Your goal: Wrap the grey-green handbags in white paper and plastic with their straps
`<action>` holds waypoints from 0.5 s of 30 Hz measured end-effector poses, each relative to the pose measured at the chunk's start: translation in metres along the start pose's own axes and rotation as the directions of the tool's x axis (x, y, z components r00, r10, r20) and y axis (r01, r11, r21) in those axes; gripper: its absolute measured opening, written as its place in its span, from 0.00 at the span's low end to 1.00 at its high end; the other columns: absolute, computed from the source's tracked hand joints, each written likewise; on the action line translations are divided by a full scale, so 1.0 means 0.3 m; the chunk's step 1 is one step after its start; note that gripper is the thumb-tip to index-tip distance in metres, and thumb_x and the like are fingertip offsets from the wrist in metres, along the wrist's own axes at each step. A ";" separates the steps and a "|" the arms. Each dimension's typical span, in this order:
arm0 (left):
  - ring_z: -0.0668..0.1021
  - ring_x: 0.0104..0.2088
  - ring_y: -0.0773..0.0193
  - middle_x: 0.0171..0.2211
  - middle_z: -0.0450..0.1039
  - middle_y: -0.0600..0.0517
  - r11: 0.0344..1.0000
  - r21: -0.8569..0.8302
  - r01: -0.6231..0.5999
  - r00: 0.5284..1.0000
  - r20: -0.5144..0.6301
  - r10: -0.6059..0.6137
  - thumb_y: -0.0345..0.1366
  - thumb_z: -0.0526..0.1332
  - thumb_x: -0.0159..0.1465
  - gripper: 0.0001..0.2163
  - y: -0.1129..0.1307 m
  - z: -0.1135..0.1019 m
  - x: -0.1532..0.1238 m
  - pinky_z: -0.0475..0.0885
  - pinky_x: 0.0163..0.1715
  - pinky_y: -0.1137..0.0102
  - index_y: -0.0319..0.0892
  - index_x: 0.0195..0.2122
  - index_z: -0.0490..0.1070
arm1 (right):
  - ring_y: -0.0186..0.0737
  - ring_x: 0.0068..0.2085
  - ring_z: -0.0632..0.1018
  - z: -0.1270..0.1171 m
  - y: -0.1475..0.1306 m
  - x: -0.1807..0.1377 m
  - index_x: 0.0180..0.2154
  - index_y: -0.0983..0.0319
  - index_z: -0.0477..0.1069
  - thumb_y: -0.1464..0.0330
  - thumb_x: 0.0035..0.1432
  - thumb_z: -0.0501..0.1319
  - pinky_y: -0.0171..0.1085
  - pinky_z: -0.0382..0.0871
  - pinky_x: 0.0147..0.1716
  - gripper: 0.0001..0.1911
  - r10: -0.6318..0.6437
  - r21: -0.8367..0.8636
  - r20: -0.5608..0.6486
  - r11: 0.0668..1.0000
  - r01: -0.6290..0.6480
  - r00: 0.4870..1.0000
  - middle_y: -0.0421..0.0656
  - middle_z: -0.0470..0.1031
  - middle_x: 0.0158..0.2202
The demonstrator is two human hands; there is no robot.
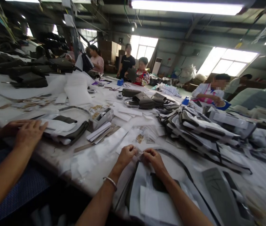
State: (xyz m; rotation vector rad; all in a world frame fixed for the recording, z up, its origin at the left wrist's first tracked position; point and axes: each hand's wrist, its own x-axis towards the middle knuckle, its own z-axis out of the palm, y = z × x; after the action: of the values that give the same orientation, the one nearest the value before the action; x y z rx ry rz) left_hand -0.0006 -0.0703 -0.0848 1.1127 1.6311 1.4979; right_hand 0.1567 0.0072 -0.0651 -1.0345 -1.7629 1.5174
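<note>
In front of me lies a grey handbag [136,185] with pale sheets over it, and a long dark strap [189,175] curves out beside it. My left hand [127,155] has its fingertips pinched at the bag's upper end. Close beside it, my right hand [155,160] pinches too, its forearm crossing over the bag. Between the fingertips shows a thin whitish, see-through wrapping [140,152], partly hidden by the fingers. A white sheet [156,202] rests on the bag's near part.
At left, a co-worker's hands [30,131] press on another wrapped bag [62,125]. A tape dispenser [102,117] stands past it; another [224,194] is at my right. Wrapped bags [203,128] are piled at right. Dark bags [144,99] lie farther back. Several people work beyond.
</note>
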 end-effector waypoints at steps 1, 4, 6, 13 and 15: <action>0.64 0.26 0.67 0.22 0.61 0.57 1.000 -0.014 0.010 1.000 -0.002 -0.010 0.46 0.59 0.58 0.13 -0.006 -0.002 0.004 0.59 0.29 0.72 0.41 0.24 0.65 | 0.37 0.24 0.70 -0.004 0.000 0.002 0.30 0.63 0.71 0.54 0.47 0.64 0.35 0.65 0.24 0.18 0.005 -0.006 -0.003 1.000 -0.005 1.000 0.39 0.71 0.23; 0.65 0.26 0.66 0.23 0.63 0.57 0.998 -0.062 0.021 1.000 -0.001 -0.021 0.50 0.58 0.59 0.16 -0.020 -0.003 0.013 0.62 0.28 0.72 0.42 0.28 0.65 | 0.38 0.26 0.71 -0.007 0.006 0.005 0.35 0.63 0.76 0.53 0.49 0.64 0.35 0.64 0.25 0.20 -0.028 -0.043 0.000 0.999 0.028 1.000 0.41 0.74 0.28; 0.68 0.27 0.65 0.24 0.65 0.56 0.996 -0.092 0.015 1.000 0.004 -0.015 0.52 0.57 0.60 0.17 -0.025 -0.001 0.016 0.64 0.29 0.72 0.42 0.30 0.66 | 0.38 0.28 0.71 -0.003 0.013 0.007 0.38 0.62 0.79 0.54 0.48 0.65 0.36 0.65 0.28 0.20 -0.092 -0.100 0.012 0.991 0.092 0.996 0.42 0.76 0.32; 0.66 0.26 0.67 0.22 0.62 0.58 0.997 -0.081 -0.002 1.000 -0.021 0.000 0.51 0.59 0.60 0.16 -0.025 -0.013 0.022 0.63 0.27 0.72 0.43 0.27 0.62 | 0.40 0.30 0.73 0.004 0.025 0.010 0.41 0.62 0.79 0.58 0.50 0.64 0.38 0.67 0.34 0.19 -0.124 -0.126 0.063 0.983 0.131 0.990 0.41 0.77 0.29; 0.64 0.25 0.67 0.22 0.60 0.59 0.998 -0.070 -0.007 1.000 -0.021 0.006 0.50 0.60 0.59 0.16 -0.016 -0.020 0.018 0.61 0.27 0.73 0.43 0.26 0.61 | 0.39 0.29 0.73 0.006 0.018 0.008 0.45 0.62 0.78 0.57 0.52 0.63 0.37 0.67 0.33 0.22 -0.110 -0.137 0.086 0.983 0.121 0.990 0.39 0.76 0.28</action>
State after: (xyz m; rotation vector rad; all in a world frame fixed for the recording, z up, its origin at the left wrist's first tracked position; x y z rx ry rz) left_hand -0.0091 -0.0680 -0.0883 1.0686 1.5781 1.5634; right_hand 0.1550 0.0086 -0.0707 -0.9339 -1.9748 1.3949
